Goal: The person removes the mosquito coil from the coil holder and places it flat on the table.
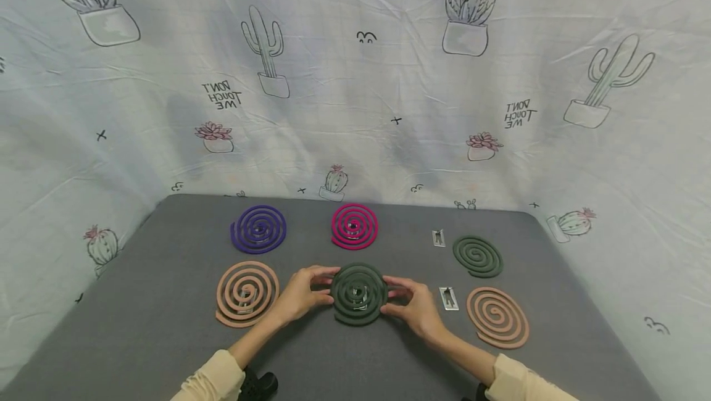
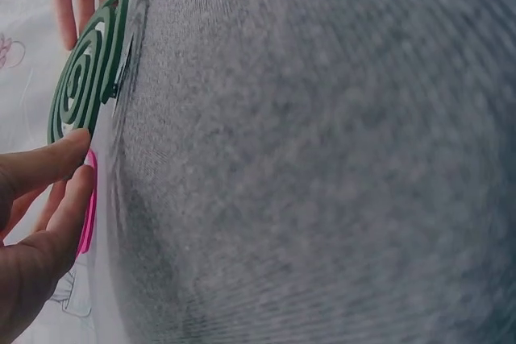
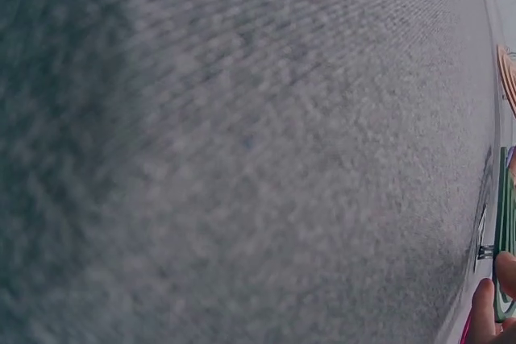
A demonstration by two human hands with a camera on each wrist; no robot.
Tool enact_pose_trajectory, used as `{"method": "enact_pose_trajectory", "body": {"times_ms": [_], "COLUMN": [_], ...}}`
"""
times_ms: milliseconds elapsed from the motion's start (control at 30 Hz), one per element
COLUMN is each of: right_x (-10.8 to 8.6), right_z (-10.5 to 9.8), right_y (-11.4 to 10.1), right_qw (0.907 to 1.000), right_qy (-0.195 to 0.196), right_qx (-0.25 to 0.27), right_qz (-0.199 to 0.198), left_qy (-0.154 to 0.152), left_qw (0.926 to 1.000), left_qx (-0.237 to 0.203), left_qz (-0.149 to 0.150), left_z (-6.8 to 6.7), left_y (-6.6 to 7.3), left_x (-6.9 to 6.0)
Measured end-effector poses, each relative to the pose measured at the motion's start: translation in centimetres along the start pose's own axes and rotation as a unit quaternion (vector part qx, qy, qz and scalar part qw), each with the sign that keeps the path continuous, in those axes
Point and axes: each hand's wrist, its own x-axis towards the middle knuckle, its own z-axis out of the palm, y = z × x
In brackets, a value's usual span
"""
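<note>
Green coil point(image 1: 349, 295) in the head view is being held between the left hand point(image 1: 302, 292) and the right hand point(image 1: 415, 310), whose bent fingers are pinching opposite edges. An orange coil point(image 1: 248, 289) is lying to its left.

In the left wrist view, the coil is tilting close above a metal stand point(image 2: 123, 68); whether they are touching, I cannot tell.

In the right wrist view, right-hand fingertips are gripping the rim, the frame cutting off the rest.

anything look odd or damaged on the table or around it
The held green coil looks unbroken. The lettering on the backdrop cloth looks odd: it reads mirrored, perhaps because the cloth faces backwards.
</note>
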Motion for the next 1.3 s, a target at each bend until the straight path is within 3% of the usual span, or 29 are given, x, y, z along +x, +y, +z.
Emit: {"method": "enact_pose_trajectory", "body": {"times_ms": [600, 1067, 1300], "right_x": [0.4, 0.8, 1.0], "right_z": [-0.1, -0.4, -0.7], "right_y": [0.0, -0.4, -0.5], "right_qw": [0.9996, 0.9988, 0.9981], "right_qy": [-0.026, -0.040, -0.053], "right_qx": [-0.001, 0.016, 0.026], "right_qz": [-0.005, -0.021, -0.019], "left_qy": [-0.006, -0.022, -0.022], "left_qw": [1.0000, 0.9993, 0.9996], "left_qx": [0.004, 0.016, 0.005], "left_qz": [-0.002, 0.026, 0.018], "left_z": [-0.3, -1.2, -1.3], "left_y": [-0.2, -0.2, -0.2], "left_x": [-0.3, -0.4, -0.2]}}
